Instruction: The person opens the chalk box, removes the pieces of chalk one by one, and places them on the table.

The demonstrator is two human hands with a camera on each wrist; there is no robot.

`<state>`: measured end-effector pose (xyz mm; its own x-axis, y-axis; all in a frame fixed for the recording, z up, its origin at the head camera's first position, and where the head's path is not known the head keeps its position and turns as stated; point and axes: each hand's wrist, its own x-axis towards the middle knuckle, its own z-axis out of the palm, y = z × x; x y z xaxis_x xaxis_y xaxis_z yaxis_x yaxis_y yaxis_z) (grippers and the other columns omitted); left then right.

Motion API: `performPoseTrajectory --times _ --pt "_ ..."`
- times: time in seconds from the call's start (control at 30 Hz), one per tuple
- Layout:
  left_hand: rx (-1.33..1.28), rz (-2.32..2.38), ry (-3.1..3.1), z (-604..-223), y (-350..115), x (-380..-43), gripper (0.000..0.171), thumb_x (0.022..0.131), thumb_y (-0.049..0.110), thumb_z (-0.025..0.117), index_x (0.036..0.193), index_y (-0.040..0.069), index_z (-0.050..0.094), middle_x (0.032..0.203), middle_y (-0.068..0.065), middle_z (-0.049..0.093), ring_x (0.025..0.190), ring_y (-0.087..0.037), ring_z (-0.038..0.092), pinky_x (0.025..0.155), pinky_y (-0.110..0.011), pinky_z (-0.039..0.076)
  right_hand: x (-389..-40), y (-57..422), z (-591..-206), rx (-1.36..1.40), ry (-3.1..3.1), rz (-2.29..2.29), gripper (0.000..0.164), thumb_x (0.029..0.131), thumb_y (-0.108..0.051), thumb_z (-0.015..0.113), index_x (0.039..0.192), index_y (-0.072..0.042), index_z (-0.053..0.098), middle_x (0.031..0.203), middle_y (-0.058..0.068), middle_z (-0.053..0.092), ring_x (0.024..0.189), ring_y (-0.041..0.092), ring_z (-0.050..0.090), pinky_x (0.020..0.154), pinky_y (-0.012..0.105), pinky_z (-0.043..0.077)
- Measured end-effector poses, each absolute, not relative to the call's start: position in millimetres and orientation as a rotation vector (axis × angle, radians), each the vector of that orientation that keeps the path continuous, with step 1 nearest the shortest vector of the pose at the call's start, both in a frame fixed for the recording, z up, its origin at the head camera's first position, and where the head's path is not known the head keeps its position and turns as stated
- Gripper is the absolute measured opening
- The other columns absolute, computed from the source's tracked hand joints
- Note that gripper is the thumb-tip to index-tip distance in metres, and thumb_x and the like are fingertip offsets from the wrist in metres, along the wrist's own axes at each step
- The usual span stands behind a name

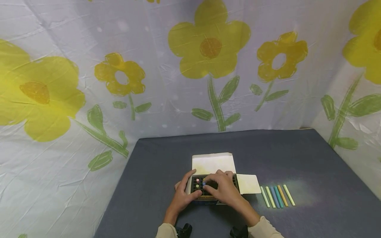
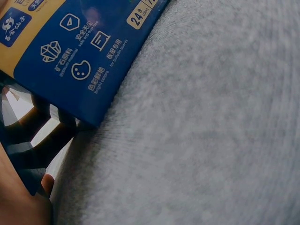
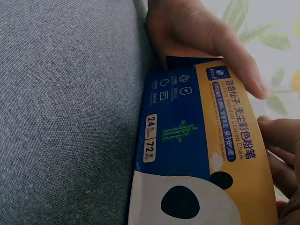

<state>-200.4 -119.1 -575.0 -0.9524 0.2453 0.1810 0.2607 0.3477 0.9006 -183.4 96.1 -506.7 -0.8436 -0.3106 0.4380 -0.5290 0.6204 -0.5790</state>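
Note:
An opened box of colored chalk, blue and yellow with a panda print, lies on the dark table. My left hand grips its left end, the thumb at the front corner and a finger at the back. Over the box, my right hand pinches a blue chalk stick between thumb and forefinger, its lower end inside the dark tray with holes. A pink chalk and a pale yellow chalk stand in the tray at the left. The right hand hides much of the tray.
Several chalk sticks, pale green, yellow, blue, teal and orange, lie in a row to the right of the box. The box's white lid stands open at the back, a side flap spread rightward. A flowered cloth hangs behind the table.

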Motion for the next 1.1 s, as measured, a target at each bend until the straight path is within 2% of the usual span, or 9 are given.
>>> performPoseTrajectory --times 0.2,0.4,0.67,0.93,1.1 --pt "-0.511 -1.72 -2.549 -575.0 -118.9 -200.3 0.08 0.083 0.033 0.081 0.153 0.041 0.042 0.142 -0.002 0.059 0.129 -0.035 0.031 0.099 -0.064 0.029 -184.2 96.0 -507.5 0.706 -2.495 1.131 0.015 0.085 -0.02 0.083 0.098 -0.02 0.075 0.083 -0.006 0.064 0.07 0.01 0.043 0.084 0.042 0.022" --pt "-0.478 -1.713 -2.556 -575.6 -118.7 -200.7 0.079 0.082 0.036 0.082 0.15 0.045 0.044 0.141 0.004 0.06 0.127 -0.031 0.032 0.099 -0.059 0.03 -185.9 96.3 -508.0 0.714 -2.385 1.143 0.019 0.083 -0.019 0.084 0.101 -0.019 0.076 0.082 -0.009 0.063 0.07 0.011 0.046 0.086 0.04 0.02" --pt "-0.495 -1.706 -2.567 -576.2 -119.2 -200.7 0.08 0.082 0.035 0.081 0.152 0.044 0.043 0.141 0.003 0.06 0.123 -0.027 0.035 0.098 -0.055 0.029 -190.0 98.8 -504.4 0.697 -2.266 1.212 0.017 0.084 -0.015 0.083 0.1 -0.017 0.075 0.082 -0.01 0.064 0.073 0.014 0.055 0.087 0.042 0.02" --pt "-0.479 -1.702 -2.566 -575.3 -118.1 -200.4 0.08 0.082 0.035 0.082 0.152 0.043 0.043 0.142 0.0 0.06 0.125 -0.029 0.034 0.099 -0.059 0.027 -194.8 109.0 -499.9 0.655 -2.198 1.336 0.019 0.085 -0.005 0.08 0.102 -0.012 0.073 0.081 -0.007 0.069 0.075 0.008 0.062 0.089 0.043 0.019" --pt "-0.477 -1.684 -2.563 -575.9 -118.0 -200.2 0.083 0.081 0.033 0.082 0.153 0.042 0.042 0.147 -0.001 0.057 0.128 -0.033 0.031 0.098 -0.061 0.029 -196.2 117.7 -497.6 0.618 -2.183 1.368 0.018 0.088 -0.004 0.077 0.104 -0.009 0.073 0.078 -0.005 0.072 0.072 0.004 0.061 0.09 0.042 0.022"
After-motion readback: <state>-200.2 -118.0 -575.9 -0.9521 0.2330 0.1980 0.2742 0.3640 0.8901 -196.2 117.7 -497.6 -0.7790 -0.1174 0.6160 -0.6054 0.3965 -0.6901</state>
